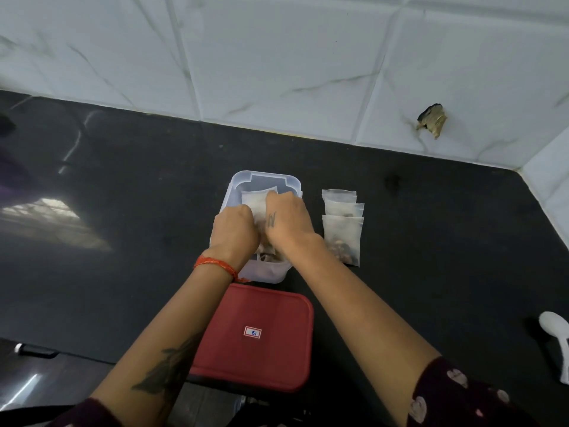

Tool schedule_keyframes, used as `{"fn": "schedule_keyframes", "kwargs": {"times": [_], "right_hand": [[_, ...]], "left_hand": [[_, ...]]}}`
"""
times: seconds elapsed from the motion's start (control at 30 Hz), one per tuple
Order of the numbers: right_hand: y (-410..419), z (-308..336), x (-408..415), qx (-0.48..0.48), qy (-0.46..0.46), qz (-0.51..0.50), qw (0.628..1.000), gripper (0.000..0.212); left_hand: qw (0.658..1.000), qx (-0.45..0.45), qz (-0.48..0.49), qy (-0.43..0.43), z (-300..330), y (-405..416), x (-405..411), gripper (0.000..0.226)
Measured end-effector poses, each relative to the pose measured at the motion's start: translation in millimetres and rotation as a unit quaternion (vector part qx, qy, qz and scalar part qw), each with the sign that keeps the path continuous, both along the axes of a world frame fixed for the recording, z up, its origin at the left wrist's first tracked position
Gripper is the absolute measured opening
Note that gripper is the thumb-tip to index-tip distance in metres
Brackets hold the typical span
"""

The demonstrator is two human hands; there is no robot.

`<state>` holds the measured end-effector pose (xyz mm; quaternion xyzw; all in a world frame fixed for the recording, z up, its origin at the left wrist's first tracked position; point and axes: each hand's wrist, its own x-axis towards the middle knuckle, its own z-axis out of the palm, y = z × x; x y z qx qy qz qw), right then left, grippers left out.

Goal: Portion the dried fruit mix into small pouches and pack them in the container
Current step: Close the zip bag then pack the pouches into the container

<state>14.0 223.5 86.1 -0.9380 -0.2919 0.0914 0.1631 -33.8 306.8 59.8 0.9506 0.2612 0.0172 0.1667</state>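
A clear plastic container (265,177) stands on the black counter. Both hands are over it. My left hand (234,230) and my right hand (288,217) have their fingers curled down onto a small translucent pouch (255,198) that lies inside the container, each pinching one side of it. Dried fruit shows through at the pouch's near end, between the wrists. To the right of the container, three filled pouches (342,224) lie overlapping in a row on the counter.
The container's red lid (255,337) lies flat just in front of it, near the counter edge. A white object (557,343) sits at the far right edge. The tiled wall (277,57) closes off the back and the right corner.
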Motion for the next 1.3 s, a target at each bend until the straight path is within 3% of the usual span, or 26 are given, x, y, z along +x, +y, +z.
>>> {"fn": "schedule_keyframes", "kwargs": {"times": [0.27,0.4,0.57,0.73,0.93,1.1,1.3], "right_hand": [[-48,3,7,0.229,-0.036,0.001,0.973,0.044],[-85,-3,12,0.327,-0.029,-0.061,0.943,0.049],[-127,-21,18,0.384,-0.031,-0.148,0.911,0.049],[-152,-51,21,0.363,-0.006,-0.211,0.908,0.055],[-154,-78,35,0.264,0.124,-0.257,0.921,0.059],[-148,-80,46,0.264,0.181,-0.266,0.909,0.045],[-146,-85,51,0.259,0.220,-0.277,0.899,0.025]], "left_hand": [[0.993,-0.024,-0.009,-0.114,22,-36,-7,0.032],[0.972,-0.058,-0.070,-0.217,25,-70,-3,0.039],[0.954,-0.118,-0.126,-0.247,3,-107,9,0.048],[0.957,-0.152,-0.113,-0.220,-30,-125,20,0.057],[0.965,-0.235,-0.023,-0.117,-55,-125,36,0.057],[0.963,-0.249,0.010,-0.107,-63,-120,48,0.027],[0.967,-0.230,0.036,-0.099,-68,-119,52,0.026]]}}
